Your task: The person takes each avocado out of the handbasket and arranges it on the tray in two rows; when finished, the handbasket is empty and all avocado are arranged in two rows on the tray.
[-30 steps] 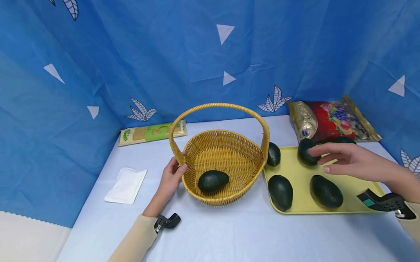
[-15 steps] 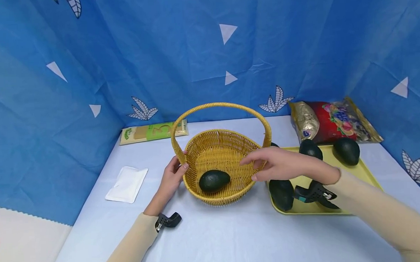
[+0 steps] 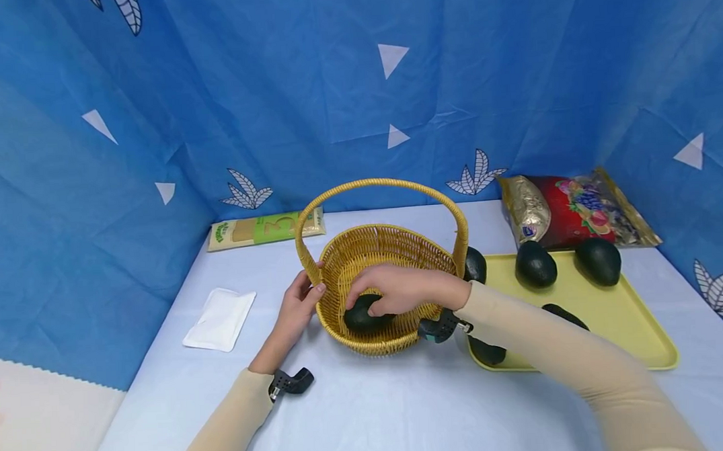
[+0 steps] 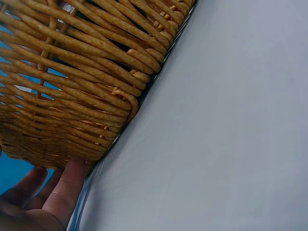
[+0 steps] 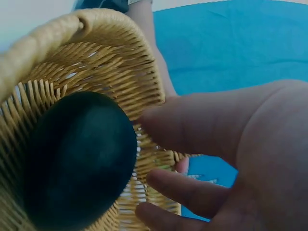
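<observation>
A yellow wicker basket point(image 3: 398, 241) with a hoop handle stands mid-table, and a dark green avocado point(image 3: 356, 320) lies in it. My right hand point(image 3: 365, 306) reaches into the basket, fingers and thumb curled over this avocado. In the right wrist view the avocado point(image 5: 77, 159) fills the left, with my right hand point(image 5: 147, 147) closing on its side. My left hand point(image 3: 312, 288) holds the basket's left rim at the foot of the handle. The left wrist view shows the basket wall point(image 4: 72, 72) with the left hand's fingertips point(image 4: 67, 187) against it.
A yellow tray point(image 3: 619, 308) to the right holds several more avocados point(image 3: 535, 265), two partly hidden by my right forearm. A red snack bag point(image 3: 573, 209) lies behind it. A noodle packet point(image 3: 265, 228) and a white pouch point(image 3: 220, 319) lie at the left. Blue curtains enclose the table.
My right hand swept left from above the tray, over the basket rim, and came down onto the avocado in the basket. The left hand stayed on the rim.
</observation>
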Tool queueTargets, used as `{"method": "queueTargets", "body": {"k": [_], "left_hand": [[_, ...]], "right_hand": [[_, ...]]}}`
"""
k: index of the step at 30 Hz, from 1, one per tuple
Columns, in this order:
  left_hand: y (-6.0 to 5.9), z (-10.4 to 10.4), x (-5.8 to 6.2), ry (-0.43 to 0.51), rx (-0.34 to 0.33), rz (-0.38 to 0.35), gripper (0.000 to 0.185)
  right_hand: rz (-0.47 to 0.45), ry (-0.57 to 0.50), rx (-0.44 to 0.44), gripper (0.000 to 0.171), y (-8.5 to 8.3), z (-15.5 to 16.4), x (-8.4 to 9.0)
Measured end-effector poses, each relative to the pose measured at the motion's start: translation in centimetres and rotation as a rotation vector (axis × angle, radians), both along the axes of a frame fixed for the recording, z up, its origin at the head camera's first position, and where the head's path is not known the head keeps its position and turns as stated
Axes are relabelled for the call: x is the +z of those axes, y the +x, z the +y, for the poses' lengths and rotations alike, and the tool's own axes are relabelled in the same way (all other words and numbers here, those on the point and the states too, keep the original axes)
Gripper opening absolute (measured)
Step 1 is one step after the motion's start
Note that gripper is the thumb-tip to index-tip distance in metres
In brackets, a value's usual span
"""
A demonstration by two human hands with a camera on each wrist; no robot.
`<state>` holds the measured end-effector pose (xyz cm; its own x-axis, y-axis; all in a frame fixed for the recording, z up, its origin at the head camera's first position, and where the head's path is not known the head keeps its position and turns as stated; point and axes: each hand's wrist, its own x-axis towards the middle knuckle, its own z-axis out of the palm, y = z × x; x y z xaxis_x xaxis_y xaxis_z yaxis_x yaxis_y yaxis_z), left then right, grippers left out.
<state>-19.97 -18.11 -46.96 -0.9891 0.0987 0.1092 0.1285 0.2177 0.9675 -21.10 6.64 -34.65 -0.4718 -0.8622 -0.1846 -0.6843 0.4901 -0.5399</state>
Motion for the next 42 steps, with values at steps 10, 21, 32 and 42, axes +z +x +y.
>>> {"method": "queueTargets", "body": {"k": [10, 21, 32, 42], "left_hand": [[0.2, 0.0, 0.1, -0.004, 0.001, 0.002, 0.05], [0.0, -0.2, -0.1, -0.019, 0.019, 0.007, 0.05], [0.0, -0.1, 0.1, -0.027, 0.01, -0.006, 0.05], [0.1, 0.0, 0.3, -0.02, 0.007, -0.004, 0.051]], "right_hand": [[-0.066, 0.114, -0.004, 0.034, 0.0, -1.6, -1.3], [-0.077, 0.017, -0.088, 0.04, 0.3, -1.2, -3.3], [-0.175, -0.112, -0.27, 0.041, 1.1, -0.3, -4.4], [-0.228, -0.152, -0.322, 0.043, 1.2, -0.2, -4.7]]}}
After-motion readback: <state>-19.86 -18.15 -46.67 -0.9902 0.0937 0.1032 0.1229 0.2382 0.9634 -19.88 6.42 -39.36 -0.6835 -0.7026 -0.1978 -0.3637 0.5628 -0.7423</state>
